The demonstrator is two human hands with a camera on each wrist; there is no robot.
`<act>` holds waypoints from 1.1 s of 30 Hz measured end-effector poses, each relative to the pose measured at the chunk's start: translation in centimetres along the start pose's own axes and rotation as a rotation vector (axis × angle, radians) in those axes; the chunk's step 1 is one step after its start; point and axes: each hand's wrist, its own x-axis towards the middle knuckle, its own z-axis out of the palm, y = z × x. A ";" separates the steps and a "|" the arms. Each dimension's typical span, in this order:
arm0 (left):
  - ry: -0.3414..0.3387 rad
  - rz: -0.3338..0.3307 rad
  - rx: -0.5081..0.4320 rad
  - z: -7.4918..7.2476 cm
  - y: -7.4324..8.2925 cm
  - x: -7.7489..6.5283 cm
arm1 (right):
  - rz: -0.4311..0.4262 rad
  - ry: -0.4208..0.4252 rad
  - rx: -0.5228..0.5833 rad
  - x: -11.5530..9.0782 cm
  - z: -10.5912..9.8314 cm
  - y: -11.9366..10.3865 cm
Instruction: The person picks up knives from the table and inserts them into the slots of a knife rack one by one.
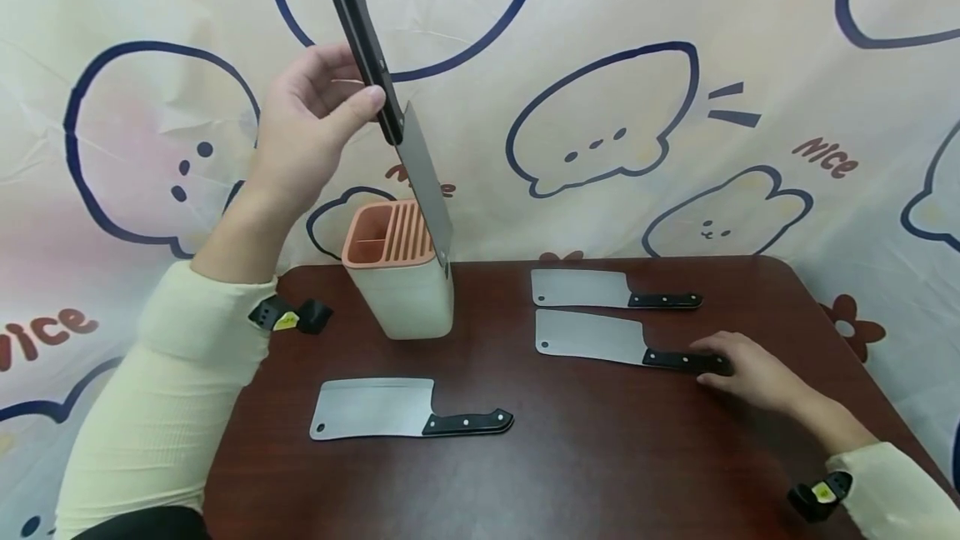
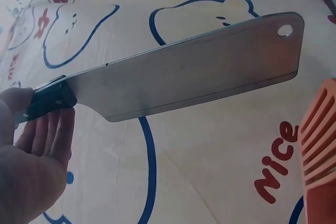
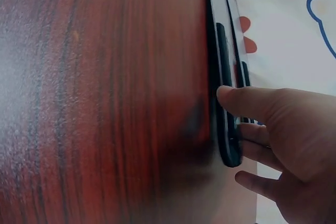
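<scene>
My left hand grips a cleaver by its black handle, with thumb on one side and fingers on the other. The blade points down at the right end of the knife block, white with a slotted orange top. In the left wrist view, this blade shows a hole near its end and lies apart from the orange top. On the table, my right hand pinches the handle end of a second cleaver. The right wrist view shows my thumb against that handle.
Another cleaver lies just behind the one at my right hand. One more cleaver lies at the front left, handle to the right. All rest on a dark brown table, with a printed cloth hanging behind it.
</scene>
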 end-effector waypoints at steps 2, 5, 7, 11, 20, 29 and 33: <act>0.023 0.000 -0.011 -0.2 -0.1 0.3 | 0.009 -0.002 0.000 0.0 0.2 0.1; 0.052 0.005 -0.037 -0.4 -0.4 0.7 | 0.018 -0.017 0.012 0.0 0.5 0.1; 0.068 0.009 -0.037 -0.6 -0.5 0.9 | 0.026 -0.026 0.013 0.0 0.6 0.1; 0.088 0.009 -0.050 -0.9 -0.9 1.2 | 0.038 -0.030 0.000 0.1 0.8 -0.1; 0.109 -0.065 -0.038 -1.1 -2.0 1.6 | 0.035 0.000 -0.024 0.2 1.2 0.0; 0.114 -0.117 0.090 -0.9 -3.2 1.6 | 0.029 0.023 -0.032 0.2 1.3 0.2; 0.101 -0.124 0.136 -0.7 -3.6 1.6 | 0.034 0.019 -0.030 0.2 1.3 0.3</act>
